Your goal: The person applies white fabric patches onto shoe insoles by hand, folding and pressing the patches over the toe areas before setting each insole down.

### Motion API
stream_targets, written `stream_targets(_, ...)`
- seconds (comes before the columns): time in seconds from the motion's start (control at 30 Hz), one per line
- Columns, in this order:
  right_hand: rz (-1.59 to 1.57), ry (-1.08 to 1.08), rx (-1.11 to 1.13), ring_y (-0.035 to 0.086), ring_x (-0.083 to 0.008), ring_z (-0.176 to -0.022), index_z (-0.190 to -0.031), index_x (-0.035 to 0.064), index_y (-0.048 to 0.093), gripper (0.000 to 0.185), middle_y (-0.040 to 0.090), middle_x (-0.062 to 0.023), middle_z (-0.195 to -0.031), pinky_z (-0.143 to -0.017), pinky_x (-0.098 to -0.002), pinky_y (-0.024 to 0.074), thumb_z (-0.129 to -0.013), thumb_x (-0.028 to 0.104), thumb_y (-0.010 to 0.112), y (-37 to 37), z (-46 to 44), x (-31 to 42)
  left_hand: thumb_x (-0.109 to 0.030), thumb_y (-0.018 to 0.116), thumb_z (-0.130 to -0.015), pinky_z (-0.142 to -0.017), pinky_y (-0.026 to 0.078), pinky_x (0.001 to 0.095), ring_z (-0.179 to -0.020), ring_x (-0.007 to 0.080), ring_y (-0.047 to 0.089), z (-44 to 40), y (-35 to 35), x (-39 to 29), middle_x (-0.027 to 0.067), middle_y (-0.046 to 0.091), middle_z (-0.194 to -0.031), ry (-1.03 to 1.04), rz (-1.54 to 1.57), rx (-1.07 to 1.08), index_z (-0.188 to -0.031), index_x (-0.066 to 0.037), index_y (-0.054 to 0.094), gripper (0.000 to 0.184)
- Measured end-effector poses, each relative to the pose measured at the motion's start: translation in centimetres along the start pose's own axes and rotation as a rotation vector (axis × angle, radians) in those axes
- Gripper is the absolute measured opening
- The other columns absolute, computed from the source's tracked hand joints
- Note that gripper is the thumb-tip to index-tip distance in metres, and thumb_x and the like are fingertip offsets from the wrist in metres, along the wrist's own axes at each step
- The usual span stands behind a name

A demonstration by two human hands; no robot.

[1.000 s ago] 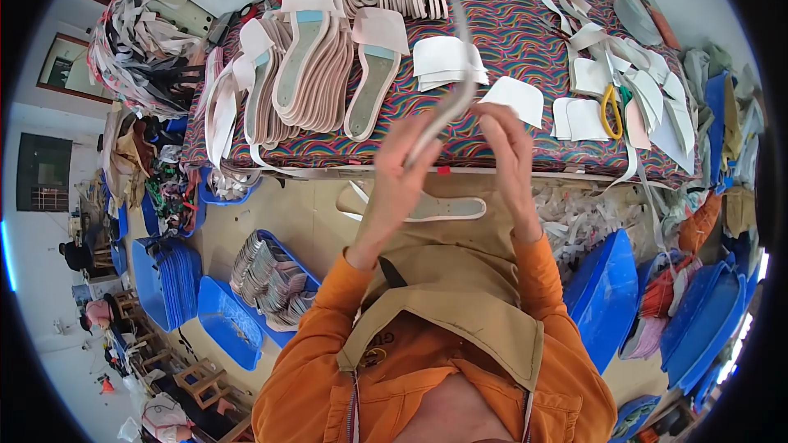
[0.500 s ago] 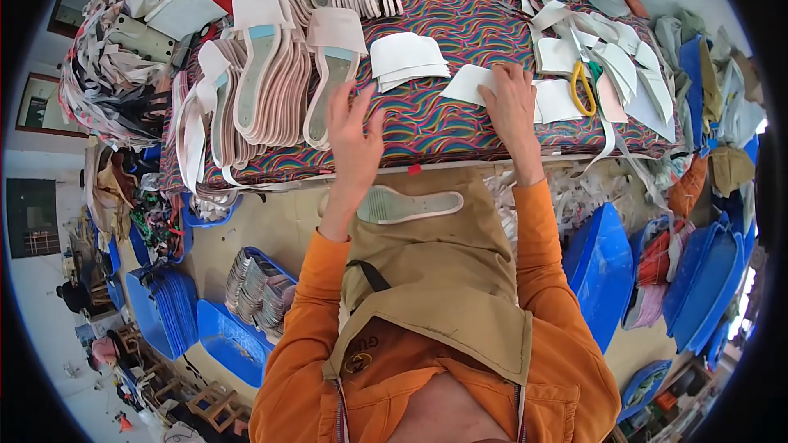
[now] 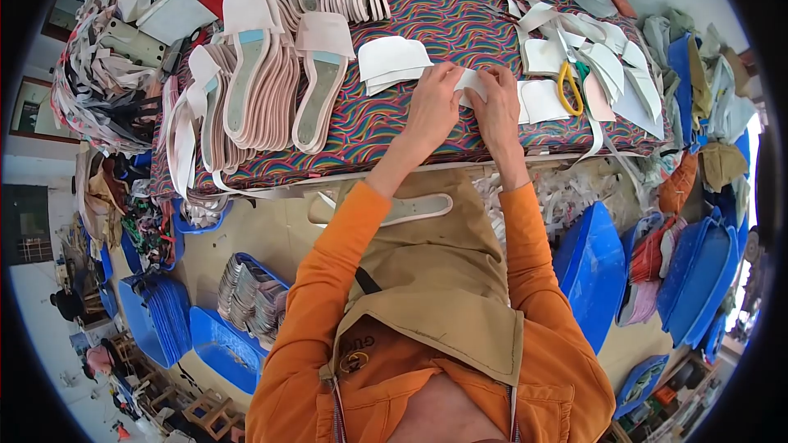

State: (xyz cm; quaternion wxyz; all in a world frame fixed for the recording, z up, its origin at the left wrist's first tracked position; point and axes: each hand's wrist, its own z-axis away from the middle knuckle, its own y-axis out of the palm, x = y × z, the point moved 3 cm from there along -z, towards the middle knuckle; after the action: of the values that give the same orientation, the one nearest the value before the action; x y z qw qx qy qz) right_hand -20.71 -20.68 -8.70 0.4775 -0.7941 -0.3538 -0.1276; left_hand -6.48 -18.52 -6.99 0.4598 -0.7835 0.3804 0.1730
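Between my two hands is a white shoe-upper piece (image 3: pixel 469 82), partly covered by the fingers. My left hand (image 3: pixel 435 108) pinches its left end with bent fingers. The right end is gripped by my right hand (image 3: pixel 497 105), thumb and fingers closed on it. Just left of them lies a small stack of white upper pieces (image 3: pixel 394 66). More white pieces (image 3: pixel 542 102) rest to the right, beside yellow-handled scissors (image 3: pixel 568 89). A single sole (image 3: pixel 420 208) lies on my apron-covered lap, partly hidden by my left forearm.
Rows of pale soles (image 3: pixel 258 98) stand on the patterned tabletop (image 3: pixel 443 0) at left, one sole with a strap (image 3: pixel 320 90) beside them. White strips and scraps (image 3: pixel 603 37) lie at right. Blue bins (image 3: pixel 593 267) stand on the floor on both sides.
My left hand has moved right from beside the strapped sole to the white upper piece and closed on its left end. My right hand stays on that piece, which has been lifted slightly.
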Motion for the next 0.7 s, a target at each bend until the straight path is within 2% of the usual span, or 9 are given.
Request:
stream_targets(0.1,0.004,-0.013,-0.013,0.056,-0.0353,-0.106,-0.110,-0.0020,0.065,0.036,0.058,-0.0169,-0.115,-0.091,-0.0426,0.0485,-0.077,0.004,0.077,0.1,0.0,0.0,0.001,0.072,-0.080,-0.099,0.047,0.0424,-0.114,0.0360,0.055,-1.0,1.3,0.7,0.0172,0.063,-0.122,0.046,-0.181,0.060,-0.126,0.001,0.062,0.047)
stream_targets(0.23,0.001,0.017,-0.019,0.056,-0.0352,-0.105,-0.106,-0.0012,0.065,0.031,0.059,-0.0166,-0.112,-0.090,-0.0429,0.0483,-0.077,0.003,0.076,0.2,0.0,0.2,0.001,0.072,-0.079,-0.104,0.044,0.0421,-0.118,0.0365,0.052,-1.3,1.9,1.3,0.0175,0.061,-0.124,0.014,-0.222,0.161,-0.127,0.002,0.060,0.050)
stream_targets(0.47,-0.008,0.154,-0.003,0.055,-0.0342,-0.105,-0.098,0.0039,0.064,0.020,0.061,-0.0137,-0.105,-0.087,-0.0441,0.0463,-0.080,0.007,0.073,0.6,-0.5,-1.1,0.002,0.072,-0.077,-0.103,0.043,0.0427,-0.117,0.0362,0.052,-1.3,2.1,1.3,0.0168,0.061,-0.120,-0.011,-0.216,0.148,-0.125,0.000,0.062,0.049)
stream_targets(0.57,0.082,-0.064,-0.050,0.056,-0.0334,-0.105,-0.097,0.0062,0.065,0.017,0.062,-0.0123,-0.105,-0.086,-0.0449,0.0439,-0.082,0.007,0.071,-0.2,-0.3,-0.2,0.003,0.071,-0.077,-0.103,0.043,0.0428,-0.116,0.0360,0.052,-1.6,2.0,1.3,0.0162,0.062,-0.118,0.001,-0.206,0.104,-0.123,-0.001,0.062,0.047)
stream_targets(0.67,0.017,-0.124,0.001,0.056,-0.0324,-0.104,-0.096,0.0072,0.064,0.016,0.063,-0.0113,-0.106,-0.086,-0.0452,0.0427,-0.082,0.007,0.071,-1.5,0.8,1.0,0.004,0.070,-0.076,-0.102,0.043,0.0429,-0.116,0.0361,0.051,-1.3,2.2,1.8,0.0150,0.064,-0.113,0.020,-0.196,0.058,-0.119,-0.002,0.064,0.044)
stream_targets(0.7,-0.016,-0.154,0.023,0.056,-0.0319,-0.104,-0.096,0.0077,0.064,0.016,0.063,-0.0108,-0.107,-0.086,-0.0453,0.0420,-0.081,0.007,0.071,-1.8,0.9,1.3,0.005,0.070,-0.077,-0.100,0.044,0.0418,-0.113,0.0337,0.054,-1.2,2.2,2.0,0.0130,0.066,-0.111,0.086,-0.173,0.038,-0.118,-0.002,0.064,0.041)
